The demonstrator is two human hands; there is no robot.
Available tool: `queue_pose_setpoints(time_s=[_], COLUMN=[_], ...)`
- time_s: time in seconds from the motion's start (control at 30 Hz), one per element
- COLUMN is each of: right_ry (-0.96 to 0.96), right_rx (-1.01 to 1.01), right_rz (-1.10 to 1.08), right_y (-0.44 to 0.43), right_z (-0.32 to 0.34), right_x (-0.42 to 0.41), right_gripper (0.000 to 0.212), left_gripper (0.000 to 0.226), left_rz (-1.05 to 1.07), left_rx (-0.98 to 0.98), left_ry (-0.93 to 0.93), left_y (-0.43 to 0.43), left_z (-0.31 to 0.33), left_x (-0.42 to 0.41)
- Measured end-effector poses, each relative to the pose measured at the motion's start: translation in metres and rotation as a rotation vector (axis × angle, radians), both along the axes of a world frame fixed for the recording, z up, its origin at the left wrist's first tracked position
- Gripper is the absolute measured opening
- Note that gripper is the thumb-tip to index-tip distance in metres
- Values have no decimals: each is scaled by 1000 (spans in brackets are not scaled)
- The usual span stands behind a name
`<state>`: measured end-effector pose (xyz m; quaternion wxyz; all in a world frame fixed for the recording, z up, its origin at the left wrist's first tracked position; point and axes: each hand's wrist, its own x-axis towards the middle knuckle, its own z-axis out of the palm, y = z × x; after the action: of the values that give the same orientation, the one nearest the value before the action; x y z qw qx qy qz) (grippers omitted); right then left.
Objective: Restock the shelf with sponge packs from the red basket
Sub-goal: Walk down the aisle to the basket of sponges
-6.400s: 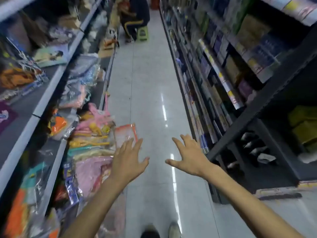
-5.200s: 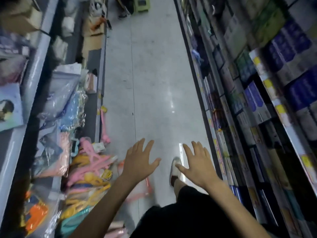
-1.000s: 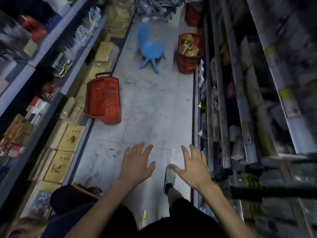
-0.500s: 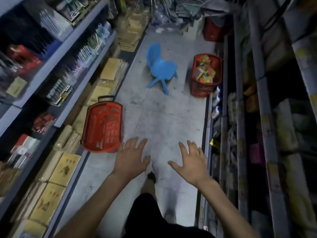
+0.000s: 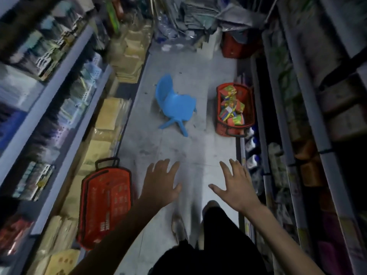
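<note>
The red basket (image 5: 226,129) stands upright on the floor (image 5: 198,147), just beside the right-hand shelf (image 5: 322,153), holding a loose pile of colourful sponge packs (image 5: 231,109).

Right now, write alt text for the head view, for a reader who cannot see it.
The left hand and right hand reach forward, open and empty, over a dim shop aisle. Ahead, a red basket of colourful packs sits by the right shelf, a blue chair beside it; a second basket leans at left.

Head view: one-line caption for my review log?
Left hand and right hand spread open, empty, over the aisle floor; red basket of colourful packs ahead by the right shelf.
</note>
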<state>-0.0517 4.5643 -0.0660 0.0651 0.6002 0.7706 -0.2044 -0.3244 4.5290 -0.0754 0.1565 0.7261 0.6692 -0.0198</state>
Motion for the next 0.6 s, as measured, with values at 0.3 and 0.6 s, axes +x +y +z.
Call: queue_pose_setpoints(time_s=[0.3,0.6], right_ry=[58,46], right_rx=[-33,-76], right_rz=[-145,-257], right_y=[193,394], right_z=[-34,-31], right_x=[-3,26], right_gripper=[103,104], left_gripper=[66,69], left_rz=[-176,-444], left_rx=[33,57], left_ry=[31,22], left_y=[246,488], left_z=[-10,5], left_x=[5,51])
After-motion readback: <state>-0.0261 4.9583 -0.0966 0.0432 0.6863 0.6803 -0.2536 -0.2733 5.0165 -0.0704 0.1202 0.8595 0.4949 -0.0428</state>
